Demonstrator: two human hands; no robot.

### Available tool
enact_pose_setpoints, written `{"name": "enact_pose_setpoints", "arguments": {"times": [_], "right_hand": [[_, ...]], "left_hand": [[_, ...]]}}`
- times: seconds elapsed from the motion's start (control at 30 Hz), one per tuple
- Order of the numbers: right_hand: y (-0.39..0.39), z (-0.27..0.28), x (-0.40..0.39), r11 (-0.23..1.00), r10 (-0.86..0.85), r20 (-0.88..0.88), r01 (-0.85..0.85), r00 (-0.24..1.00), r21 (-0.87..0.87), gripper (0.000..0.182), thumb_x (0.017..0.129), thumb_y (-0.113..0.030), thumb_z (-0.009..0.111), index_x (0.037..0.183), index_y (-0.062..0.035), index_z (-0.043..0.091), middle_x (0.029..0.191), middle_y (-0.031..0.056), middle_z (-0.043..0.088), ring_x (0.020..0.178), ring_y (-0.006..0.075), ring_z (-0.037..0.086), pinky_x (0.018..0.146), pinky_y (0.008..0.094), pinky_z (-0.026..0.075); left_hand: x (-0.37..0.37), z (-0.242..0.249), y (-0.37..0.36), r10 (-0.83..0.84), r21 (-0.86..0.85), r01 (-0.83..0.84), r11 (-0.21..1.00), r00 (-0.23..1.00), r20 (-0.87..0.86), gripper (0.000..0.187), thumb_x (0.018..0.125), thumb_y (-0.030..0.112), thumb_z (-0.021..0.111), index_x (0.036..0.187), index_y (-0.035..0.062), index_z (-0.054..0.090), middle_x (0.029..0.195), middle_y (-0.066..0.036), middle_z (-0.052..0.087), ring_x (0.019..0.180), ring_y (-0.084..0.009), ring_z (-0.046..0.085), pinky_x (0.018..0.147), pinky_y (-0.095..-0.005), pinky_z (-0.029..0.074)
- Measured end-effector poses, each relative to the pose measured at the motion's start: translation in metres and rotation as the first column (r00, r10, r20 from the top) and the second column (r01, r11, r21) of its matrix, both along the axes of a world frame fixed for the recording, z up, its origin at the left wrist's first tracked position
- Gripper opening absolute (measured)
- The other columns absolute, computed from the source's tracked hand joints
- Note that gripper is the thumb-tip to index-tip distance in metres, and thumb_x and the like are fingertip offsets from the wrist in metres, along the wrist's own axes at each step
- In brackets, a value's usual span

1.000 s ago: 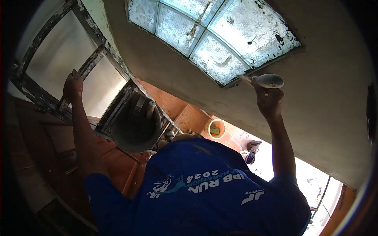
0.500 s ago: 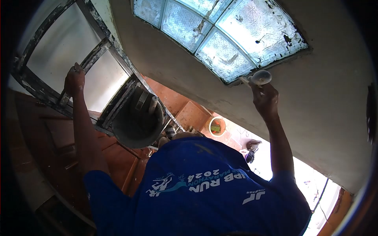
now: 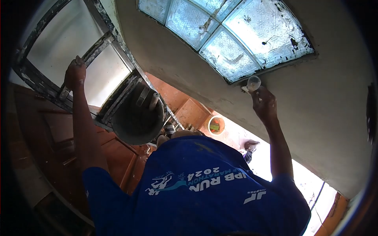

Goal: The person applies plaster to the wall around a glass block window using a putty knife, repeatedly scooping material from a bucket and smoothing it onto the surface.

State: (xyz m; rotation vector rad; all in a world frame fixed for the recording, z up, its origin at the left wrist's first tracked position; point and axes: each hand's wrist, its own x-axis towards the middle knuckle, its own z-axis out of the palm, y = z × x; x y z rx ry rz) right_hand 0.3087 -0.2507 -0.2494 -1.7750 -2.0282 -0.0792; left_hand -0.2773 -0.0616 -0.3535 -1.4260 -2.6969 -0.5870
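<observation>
My left hand (image 3: 75, 74) is wrapped round a paint-spattered ladder rung (image 3: 96, 49) on the left. Up at the wall on the right, my right hand (image 3: 264, 103) grips a small tool with a rounded translucent end (image 3: 254, 83) and a pale narrow tip; its exact kind I cannot tell. That tip is close to the lower corner of a patterned glass-block window (image 3: 229, 56), whose panes carry dark flecks. Between ladder and wall hangs a dark bucket (image 3: 136, 128) with a tool handle (image 3: 154, 101) sticking up inside it.
The smooth grey-brown wall (image 3: 327, 98) surrounds the window. Far below on the tiled floor stands a pale bucket (image 3: 215, 125) with something green and orange in it. A brown panelled door (image 3: 59, 133) is at the lower left, behind my left arm.
My right hand has turned the tool, and its round end now sits lower and looks smaller, just under the window corner. My left hand keeps its hold on the rung.
</observation>
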Motion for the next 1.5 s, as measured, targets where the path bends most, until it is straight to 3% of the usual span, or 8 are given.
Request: {"name": "enact_pose_setpoints", "arguments": {"times": [0.23, 0.43, 0.63, 0.83, 0.93, 1.33, 1.37, 1.5], "right_hand": [[0.013, -0.002, -0.009, 0.980, 0.097, -0.040, -0.088, 0.995, 0.176, 0.005, 0.084, -0.002, 0.068, 0.087, -0.0008, 0.064, 0.081, 0.0164, 0.066, 0.069, 0.0335, 0.067, 0.059, 0.0394, 0.052], [-0.001, -0.012, 0.000, 0.999, 0.027, -0.031, -0.028, 0.999, -0.029, 0.009, 0.085, -0.004, 0.069, 0.093, -0.0015, 0.067, 0.084, 0.0174, 0.068, 0.072, 0.0337, 0.068, 0.059, 0.0400, 0.052], [0.014, -0.012, -0.014, 0.986, 0.082, -0.091, -0.067, 0.992, 0.152, 0.010, 0.083, -0.001, 0.069, 0.091, -0.0017, 0.064, 0.083, 0.0156, 0.068, 0.073, 0.0320, 0.068, 0.061, 0.0382, 0.054], [0.001, -0.037, 0.008, 0.998, 0.055, 0.049, -0.055, 0.997, -0.009, 0.008, 0.083, -0.003, 0.070, 0.086, -0.0033, 0.062, 0.078, 0.0142, 0.065, 0.071, 0.0331, 0.067, 0.060, 0.0389, 0.053], [0.014, -0.024, -0.015, 0.976, 0.135, -0.116, -0.112, 0.984, 0.187, 0.011, 0.083, -0.003, 0.070, 0.082, -0.0039, 0.058, 0.075, 0.0141, 0.061, 0.067, 0.0347, 0.063, 0.056, 0.0412, 0.050], [0.008, -0.065, 0.005, 0.995, 0.067, 0.047, -0.070, 0.997, 0.067, 0.012, 0.084, -0.008, 0.071, 0.085, -0.0043, 0.059, 0.076, 0.0149, 0.061, 0.067, 0.0354, 0.061, 0.056, 0.0423, 0.047], [0.004, -0.061, 0.002, 0.995, 0.047, 0.060, -0.041, 0.997, -0.089, 0.013, 0.084, -0.009, 0.071, 0.090, -0.0030, 0.061, 0.079, 0.0152, 0.064, 0.072, 0.0325, 0.065, 0.060, 0.0395, 0.052], [-0.009, -0.060, -0.029, 0.963, -0.071, -0.326, -0.021, 0.943, -0.270, 0.019, 0.085, -0.009, 0.072, 0.099, 0.0002, 0.063, 0.086, 0.0130, 0.069, 0.082, 0.0230, 0.069, 0.070, 0.0347, 0.057]], "left_hand": [[-0.004, -0.006, 0.002, -0.024, -0.007, 0.024, 1.000, 0.999, -0.021, 0.052, 0.097, 0.050, 0.035, 0.108, 0.0135, 0.071, 0.106, -0.019, 0.069, 0.098, -0.0429, 0.065, 0.083, -0.0520, 0.051], [-0.006, -0.007, 0.004, 0.014, -0.015, -0.015, 1.000, 0.999, -0.029, 0.052, 0.097, 0.050, 0.035, 0.108, 0.0139, 0.070, 0.106, -0.018, 0.070, 0.097, -0.0426, 0.065, 0.083, -0.0519, 0.051], [-0.010, -0.013, 0.006, -0.003, -0.002, 0.003, 1.000, 0.999, -0.040, 0.053, 0.097, 0.051, 0.034, 0.107, 0.0138, 0.070, 0.103, -0.018, 0.070, 0.096, -0.0426, 0.066, 0.082, -0.0521, 0.052], [-0.011, -0.015, 0.008, 0.009, -0.001, -0.009, 1.000, 0.999, -0.046, 0.054, 0.097, 0.052, 0.034, 0.107, 0.0129, 0.070, 0.105, -0.018, 0.070, 0.097, -0.0431, 0.065, 0.082, -0.0524, 0.052], [-0.015, -0.019, 0.010, 0.012, 0.001, -0.012, 1.000, 0.999, -0.045, 0.054, 0.097, 0.052, 0.034, 0.108, 0.0132, 0.070, 0.105, -0.019, 0.070, 0.097, -0.0433, 0.065, 0.082, -0.0524, 0.052], [-0.015, -0.026, 0.010, 0.000, 0.104, 0.011, 0.995, 0.995, -0.103, 0.051, 0.095, 0.053, 0.041, 0.096, 0.0138, 0.073, 0.092, -0.018, 0.071, 0.086, -0.0428, 0.068, 0.075, -0.0525, 0.054], [-0.014, -0.023, 0.008, 0.005, 0.091, 0.005, 0.996, 0.994, -0.112, 0.051, 0.095, 0.053, 0.041, 0.095, 0.0137, 0.074, 0.092, -0.018, 0.071, 0.087, -0.0426, 0.068, 0.075, -0.0518, 0.054], [-0.013, -0.023, 0.008, 0.025, 0.074, -0.019, 0.997, 0.996, -0.084, 0.051, 0.094, 0.053, 0.042, 0.094, 0.0130, 0.074, 0.091, -0.018, 0.072, 0.088, -0.0418, 0.068, 0.075, -0.0497, 0.055]]}}
